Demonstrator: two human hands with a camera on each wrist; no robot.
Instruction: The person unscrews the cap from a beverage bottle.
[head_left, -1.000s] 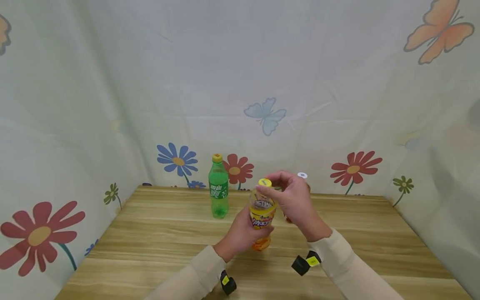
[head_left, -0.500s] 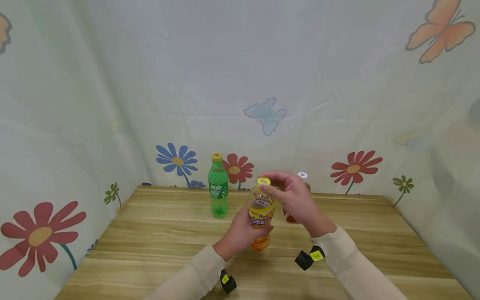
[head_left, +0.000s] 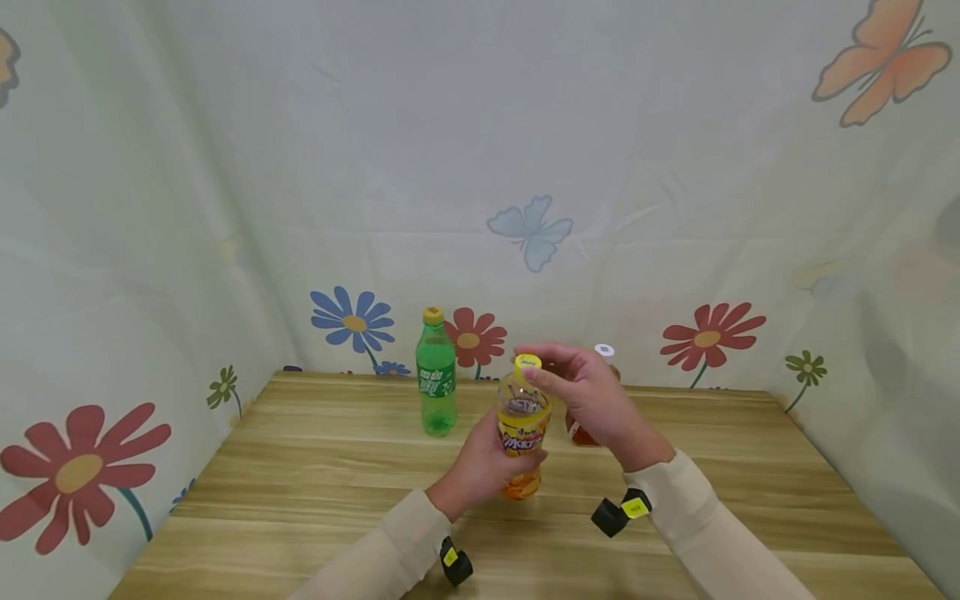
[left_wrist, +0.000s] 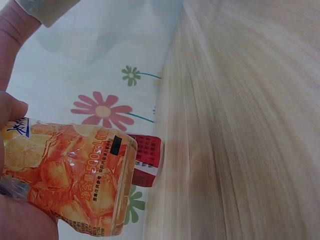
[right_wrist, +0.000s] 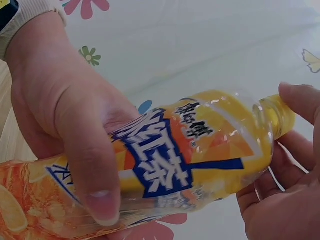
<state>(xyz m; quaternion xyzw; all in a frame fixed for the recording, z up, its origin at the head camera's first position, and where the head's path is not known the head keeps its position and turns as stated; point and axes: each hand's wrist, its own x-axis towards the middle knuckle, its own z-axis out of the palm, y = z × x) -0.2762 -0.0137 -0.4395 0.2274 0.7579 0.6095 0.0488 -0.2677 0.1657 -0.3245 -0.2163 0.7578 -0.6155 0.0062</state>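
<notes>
My left hand (head_left: 486, 467) is wrapped round the middle of a clear bottle with a yellow and orange label (head_left: 522, 433), its thumb across the front. The yellow cap (right_wrist: 277, 116) is pinched between the thumb and fingers of my right hand (head_left: 592, 400). In the left wrist view the lower part of the bottle (left_wrist: 75, 175) shows ice and lemon pictures. Behind my right hand stands a bottle with a white cap (head_left: 604, 350) and reddish-brown contents, partly hidden by the hand.
A green bottle with a yellow cap (head_left: 437, 375) stands upright to the left, towards the back of the wooden table (head_left: 337, 475). A pale curtain (head_left: 390, 150) with flowers and butterflies hangs behind and at both sides.
My right wrist has shifted slightly right, and the thumb has moved a little over the cap. The held bottle has barely moved; my left hand keeps its grip.
</notes>
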